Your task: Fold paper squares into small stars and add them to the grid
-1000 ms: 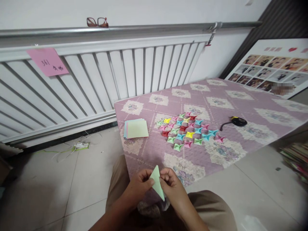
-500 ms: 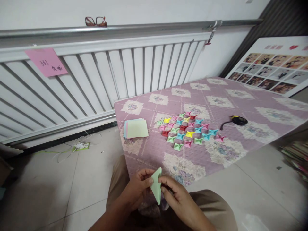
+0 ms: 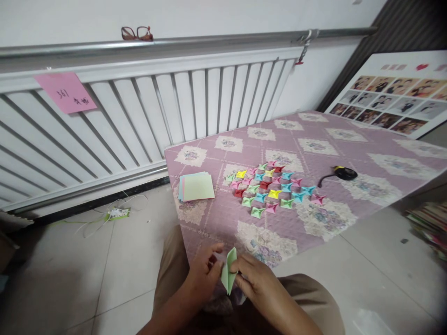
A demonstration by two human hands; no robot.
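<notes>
A folded piece of light green paper (image 3: 228, 274), narrow and pointed at top and bottom, is upright just off the table's near edge, above my lap. My right hand (image 3: 256, 281) pinches its right side between thumb and fingers. Close by on the left, my left hand (image 3: 206, 274) has its thumb and fingers apart, and its thumb tip comes up to the paper's left edge. Several small folded paper shapes (image 3: 274, 194) in green, pink, blue, yellow and red lie in rows on the table. Left of them rests a stack of square coloured paper sheets (image 3: 198, 187), pale green on top.
A purple floral cloth covers the table (image 3: 223, 223). Toward its right lies a black and yellow object with a short cord (image 3: 345, 173). Behind stand a white radiator (image 3: 139, 111) and a photo board (image 3: 391, 97). A power strip (image 3: 118, 213) sits on the floor at left.
My left fingers have let go of the green paper and spread apart. The paper has turned slightly and looks narrower, still in my right hand.
</notes>
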